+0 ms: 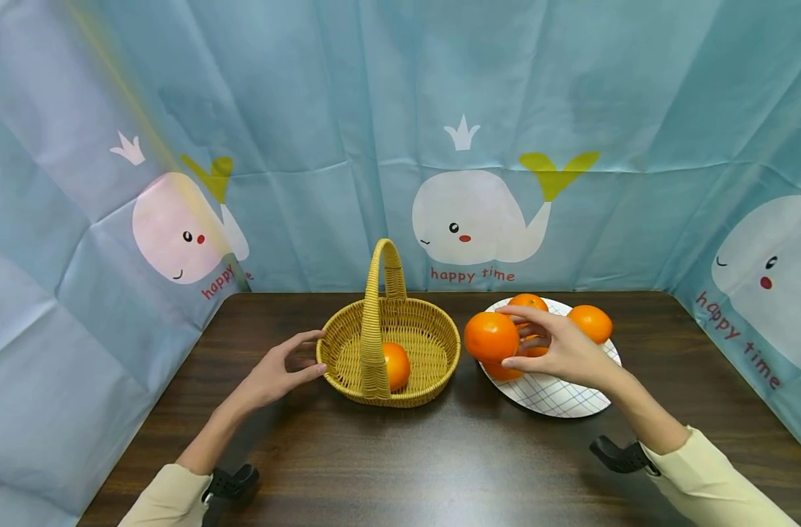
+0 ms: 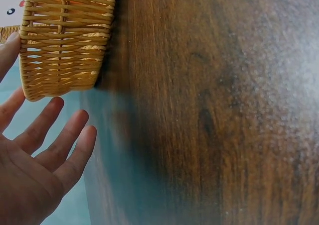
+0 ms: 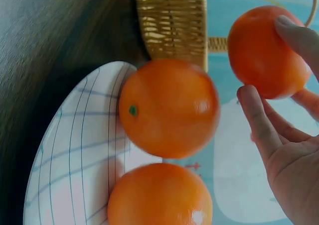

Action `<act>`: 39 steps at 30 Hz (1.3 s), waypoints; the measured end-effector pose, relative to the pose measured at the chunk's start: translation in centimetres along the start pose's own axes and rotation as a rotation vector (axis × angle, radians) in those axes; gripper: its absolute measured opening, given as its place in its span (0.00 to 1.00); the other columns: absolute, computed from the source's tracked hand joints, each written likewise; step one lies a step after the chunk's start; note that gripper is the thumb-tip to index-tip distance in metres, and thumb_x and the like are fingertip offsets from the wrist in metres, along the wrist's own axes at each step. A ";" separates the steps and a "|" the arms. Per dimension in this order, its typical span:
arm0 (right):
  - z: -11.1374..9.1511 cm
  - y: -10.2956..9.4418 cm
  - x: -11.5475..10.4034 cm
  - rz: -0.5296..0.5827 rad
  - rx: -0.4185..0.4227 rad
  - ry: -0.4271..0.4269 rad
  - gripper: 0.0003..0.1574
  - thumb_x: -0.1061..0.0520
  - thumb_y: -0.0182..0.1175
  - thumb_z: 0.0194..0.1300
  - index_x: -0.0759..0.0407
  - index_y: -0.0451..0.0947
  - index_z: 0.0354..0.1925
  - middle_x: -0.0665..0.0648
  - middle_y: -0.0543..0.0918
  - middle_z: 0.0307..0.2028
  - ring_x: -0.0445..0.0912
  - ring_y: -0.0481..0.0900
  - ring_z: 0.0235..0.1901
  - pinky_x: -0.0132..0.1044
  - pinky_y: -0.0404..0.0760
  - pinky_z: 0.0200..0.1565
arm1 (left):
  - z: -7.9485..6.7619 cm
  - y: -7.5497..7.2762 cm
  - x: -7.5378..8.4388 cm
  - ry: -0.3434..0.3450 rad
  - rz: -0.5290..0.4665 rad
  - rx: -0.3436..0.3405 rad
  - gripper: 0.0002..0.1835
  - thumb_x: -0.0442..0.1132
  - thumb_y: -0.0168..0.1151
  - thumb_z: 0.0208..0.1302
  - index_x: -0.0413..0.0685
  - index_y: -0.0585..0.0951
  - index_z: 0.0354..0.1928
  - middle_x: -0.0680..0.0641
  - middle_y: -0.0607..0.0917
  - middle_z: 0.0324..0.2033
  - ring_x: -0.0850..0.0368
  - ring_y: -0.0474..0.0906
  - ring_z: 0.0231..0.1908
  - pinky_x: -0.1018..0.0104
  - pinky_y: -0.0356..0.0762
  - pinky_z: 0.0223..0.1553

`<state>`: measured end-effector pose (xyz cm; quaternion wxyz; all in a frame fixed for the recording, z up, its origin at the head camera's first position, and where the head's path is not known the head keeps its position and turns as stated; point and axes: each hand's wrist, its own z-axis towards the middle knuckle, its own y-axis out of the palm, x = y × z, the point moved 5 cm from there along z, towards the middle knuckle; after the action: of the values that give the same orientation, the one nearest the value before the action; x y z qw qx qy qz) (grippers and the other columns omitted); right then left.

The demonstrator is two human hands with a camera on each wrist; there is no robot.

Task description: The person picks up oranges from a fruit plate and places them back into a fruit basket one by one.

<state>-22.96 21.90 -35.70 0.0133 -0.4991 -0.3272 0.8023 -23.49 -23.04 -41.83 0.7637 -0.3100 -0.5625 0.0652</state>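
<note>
A yellow wicker basket [image 1: 433,399] with a tall arched handle stands on the table, one orange [image 1: 397,366] inside. At the basket's left end my left hand [image 1: 273,373] touches the rim with thumb and index finger; the other fingers stay spread in the left wrist view. My right hand [image 1: 568,353] holds an orange [image 1: 491,337] between thumb and fingers, raised above the left side of a plate. That white plate [image 1: 565,401] has a blue checked pattern and carries several oranges [image 1: 589,324], some partly hidden by my right hand. Two of them look large in the right wrist view.
The dark wooden table [image 1: 400,468] is bounded by a light blue curtain [image 1: 308,219] printed with whales at the back and sides. The basket's handle [image 1: 372,322] rises well above its rim. A narrow strip of table separates basket and plate.
</note>
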 end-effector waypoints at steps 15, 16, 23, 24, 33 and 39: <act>3.1 3.2 -0.7 0.058 -0.051 -0.036 0.45 0.56 0.79 0.55 0.53 0.73 0.69 0.54 0.78 0.61 0.52 0.83 0.52 0.41 0.82 0.51 | 0.0 -0.2 0.1 0.014 0.014 0.009 0.33 0.36 0.69 0.68 0.37 0.69 0.72 0.33 0.72 0.65 0.35 0.75 0.59 0.45 0.78 0.53; 3.3 3.4 -0.8 0.062 -0.052 -0.041 0.45 0.57 0.79 0.55 0.54 0.73 0.69 0.54 0.78 0.61 0.51 0.83 0.51 0.41 0.82 0.51 | 0.0 -0.2 0.1 0.012 0.015 0.009 0.33 0.36 0.69 0.68 0.37 0.69 0.72 0.33 0.72 0.66 0.35 0.75 0.59 0.45 0.78 0.53; 4.6 4.6 -0.5 0.079 -0.049 -0.024 0.46 0.57 0.80 0.55 0.57 0.73 0.69 0.59 0.80 0.58 0.51 0.84 0.48 0.54 0.83 0.48 | 0.0 -0.3 -0.2 0.010 0.034 0.012 0.33 0.38 0.69 0.69 0.37 0.69 0.72 0.33 0.72 0.66 0.35 0.75 0.59 0.49 0.79 0.53; 4.8 4.7 -0.5 0.077 -0.050 -0.018 0.45 0.57 0.80 0.55 0.57 0.73 0.68 0.59 0.81 0.57 0.51 0.85 0.47 0.55 0.82 0.48 | 0.0 -0.3 -0.2 0.009 0.036 0.014 0.33 0.38 0.69 0.69 0.37 0.69 0.72 0.33 0.72 0.66 0.35 0.75 0.60 0.49 0.79 0.53; 5.8 5.9 0.1 0.046 -0.066 -0.020 0.45 0.55 0.81 0.53 0.54 0.74 0.67 0.55 0.83 0.53 0.50 0.85 0.45 0.47 0.85 0.45 | 0.1 -0.2 -0.2 0.011 0.024 0.008 0.33 0.37 0.69 0.69 0.38 0.69 0.72 0.33 0.72 0.66 0.33 0.73 0.60 0.47 0.78 0.54; 5.9 6.5 0.2 0.011 -0.086 -0.023 0.48 0.55 0.81 0.53 0.58 0.73 0.69 0.54 0.82 0.56 0.48 0.85 0.47 0.44 0.84 0.47 | 0.1 -0.1 0.0 0.016 0.015 0.009 0.33 0.36 0.69 0.68 0.37 0.69 0.72 0.33 0.72 0.65 0.34 0.74 0.60 0.46 0.78 0.53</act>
<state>-25.87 13.80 -37.67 -0.0166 -0.4918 -0.3588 0.7932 -23.59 -23.08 -41.71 0.7689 -0.3114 -0.5539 0.0708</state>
